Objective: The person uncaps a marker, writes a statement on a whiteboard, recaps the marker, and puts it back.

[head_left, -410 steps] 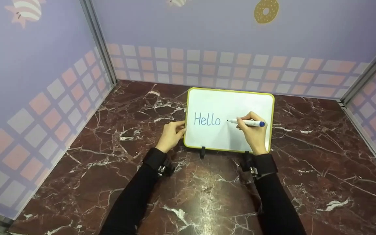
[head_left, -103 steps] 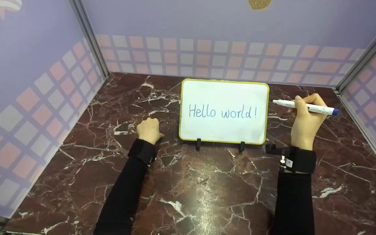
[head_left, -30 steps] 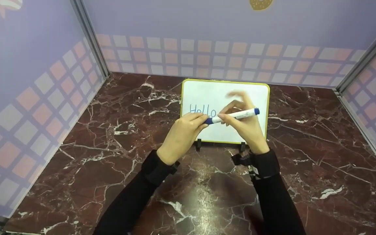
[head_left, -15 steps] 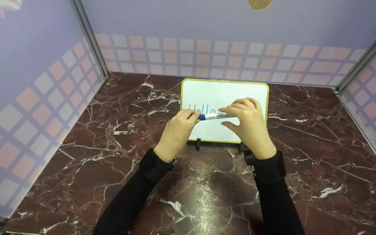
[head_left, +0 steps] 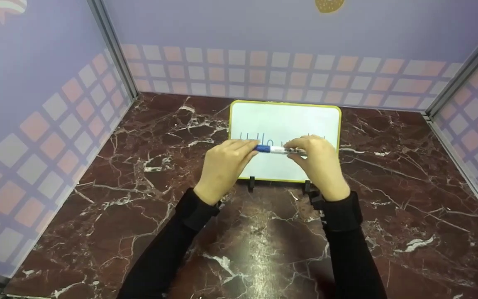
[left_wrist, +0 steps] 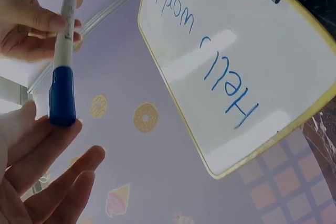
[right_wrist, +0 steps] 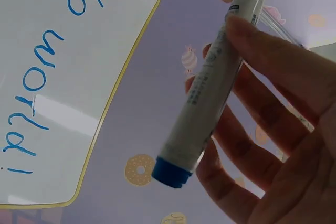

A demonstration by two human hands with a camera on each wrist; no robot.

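Note:
A white marker with a blue cap (head_left: 262, 148) lies level between the two hands, in front of the whiteboard (head_left: 284, 120). My right hand (head_left: 324, 166) pinches the marker's white barrel (right_wrist: 205, 87) between thumb and fingers. At the other end is my left hand (head_left: 224, 166); in the left wrist view its fairly straight fingers (left_wrist: 47, 153) touch the end of the blue cap (left_wrist: 63, 98), and the thumb appears beside it. The cap sits on the barrel. Blue handwriting on the board reads "Hello world!" across the wrist views; hands and marker cover part of it in the head view.
Two black feet (head_left: 252, 183) hold the yellow-framed board upright on the dark red marbled table (head_left: 160, 249). Purple wall panels (head_left: 222, 29) with pink and white squares enclose the back and sides.
My right hand has changed from a writing hold to a pinch from above on the barrel. My left fingers have slid back along the cap, so more of its blue shows.

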